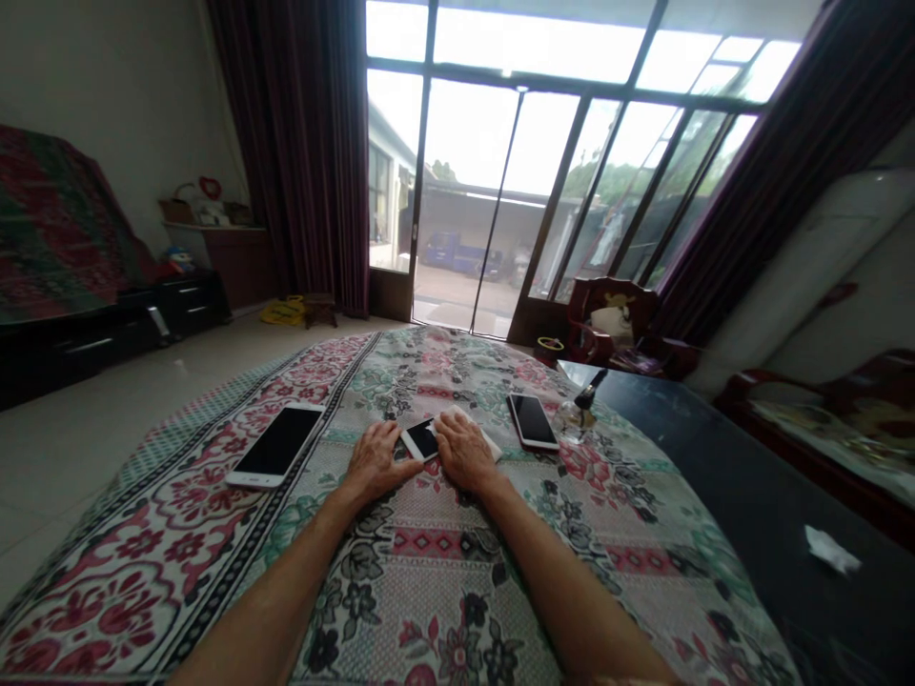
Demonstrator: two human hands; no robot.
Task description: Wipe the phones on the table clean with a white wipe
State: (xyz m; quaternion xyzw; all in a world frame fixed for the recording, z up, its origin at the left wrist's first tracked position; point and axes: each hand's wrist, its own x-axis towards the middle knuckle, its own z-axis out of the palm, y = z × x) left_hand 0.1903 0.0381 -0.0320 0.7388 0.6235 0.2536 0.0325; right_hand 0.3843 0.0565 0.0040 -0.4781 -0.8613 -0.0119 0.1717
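Observation:
A small white-framed smartphone [419,439] lies on the patterned tablecloth [457,553] in front of me, its right part hidden. My left hand [376,461] grips its left end, thumb along the near edge and fingers at the far side. Pressed over the right part of the screen is my right hand [463,450], with a white cloth [488,436] under it that sticks out to the right. A larger white smartphone [278,446] lies to the left, screen up and dark. To the right rests another dark-screened smartphone [534,422].
A clear glass bottle [574,421] stands beyond the right phone, a black brush [590,389] by it. A crumpled white tissue [831,550] lies on the dark table surface [758,505] at right. Carved wooden chairs [615,319] and glass doors [493,210] are farther back.

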